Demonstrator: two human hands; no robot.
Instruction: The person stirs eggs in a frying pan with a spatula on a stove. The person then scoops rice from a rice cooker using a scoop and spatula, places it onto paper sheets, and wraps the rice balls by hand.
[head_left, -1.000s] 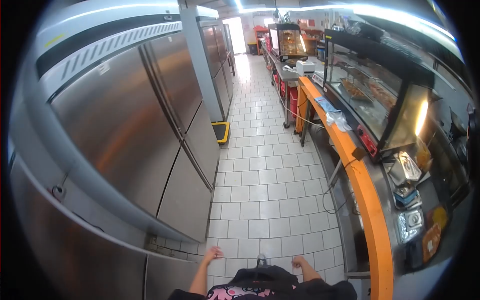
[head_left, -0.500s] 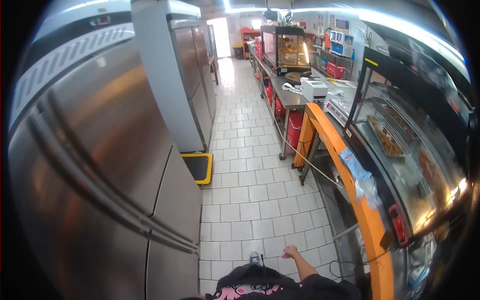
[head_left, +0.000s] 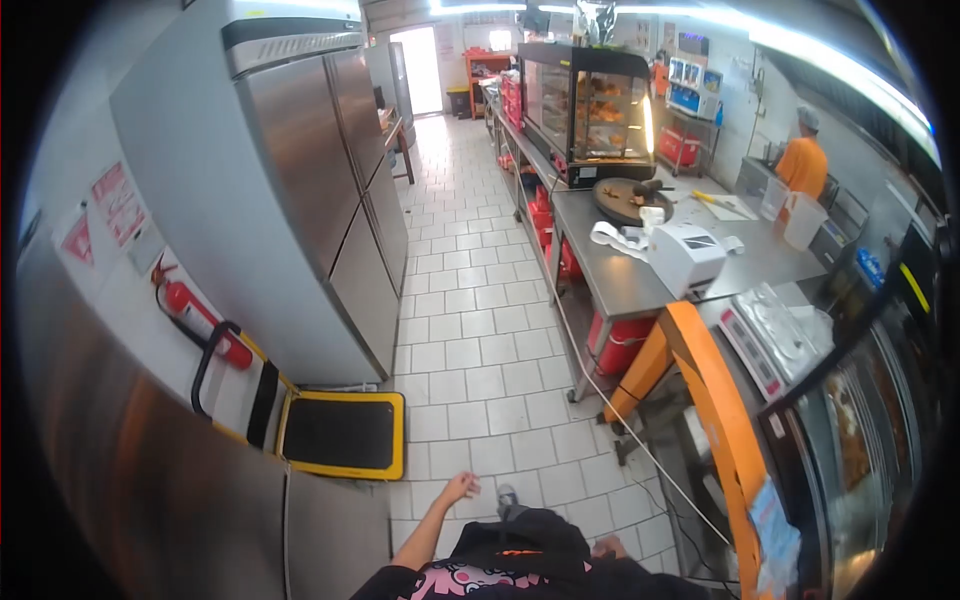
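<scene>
Grip, left hand (head_left: 462, 487): 6 o'clock, fingers loosely parted, nothing seen in it. Grip, right hand (head_left: 608, 547): 5 o'clock, half hidden by dark clothing (head_left: 530, 545); open or closed, cannot tell. Tiled floor (head_left: 470, 330): pale, running to 12 o'clock; any wet or greasy patch, which glare could mask, might cost footing. Refrigerator (head_left: 310, 190): steel, 10 o'clock, shut; if opened, it would narrow the way past. Surface (head_left: 612, 280): steel, 3 o'clock; its near corner could catch a hip if the line drifted right. Glass food cabinet (head_left: 605, 120): 1 o'clock, on the surface, lit; likely to be warm if brushed. Orange rail (head_left: 715, 400): 4 o'clock; a wide elbow swing might strike it. Platform trolley (head_left: 342, 437): yellow rim, black deck, between 7 and 8 o'clock, nearest item to the left hand, apart from it; a stray step left could stub on its low edge. Fire extinguisher (head_left: 205, 325): red, 9 o'clock, by the trolley's handle; a knock to the trolley could jar it. Shoe (head_left: 508, 497): 6 o'clock, forward. White cord (head_left: 663, 470): between 4 and 5 o'clock, slanting beside the orange rail, near the right hand; might snag a foot straying right.
</scene>
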